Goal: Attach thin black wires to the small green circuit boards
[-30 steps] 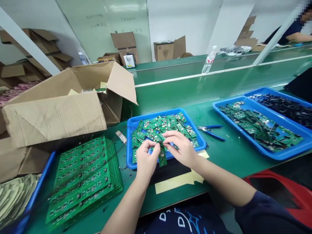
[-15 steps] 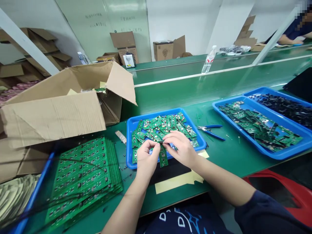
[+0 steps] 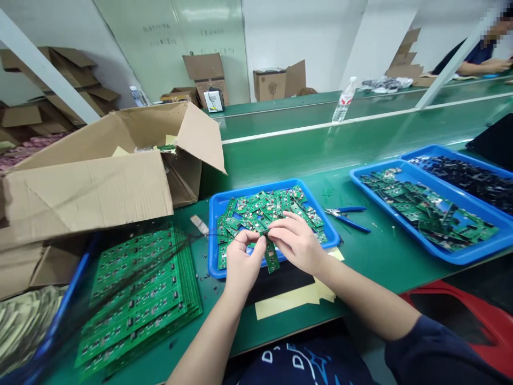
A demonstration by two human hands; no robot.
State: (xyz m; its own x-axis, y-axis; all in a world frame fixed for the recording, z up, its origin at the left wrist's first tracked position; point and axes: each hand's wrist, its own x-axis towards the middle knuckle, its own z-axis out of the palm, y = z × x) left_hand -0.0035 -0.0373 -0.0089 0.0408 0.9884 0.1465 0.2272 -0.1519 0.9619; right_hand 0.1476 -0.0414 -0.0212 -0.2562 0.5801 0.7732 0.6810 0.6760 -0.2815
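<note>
The board (image 3: 272, 259) now slants slightly further right at its lower end. Left hand (image 3: 245, 259) and right hand (image 3: 298, 243) both seem clamped on its half-hidden top, over the tray (image 3: 215, 272).

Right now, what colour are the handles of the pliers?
Blue, the pliers' handles show best in the head view.

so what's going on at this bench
Someone's left hand and right hand are pinching a small green circuit board over the near edge of a blue tray heaped with similar boards. Blue-handled pliers lie to the tray's right, and a stack of large board panels sits to its left.
</note>
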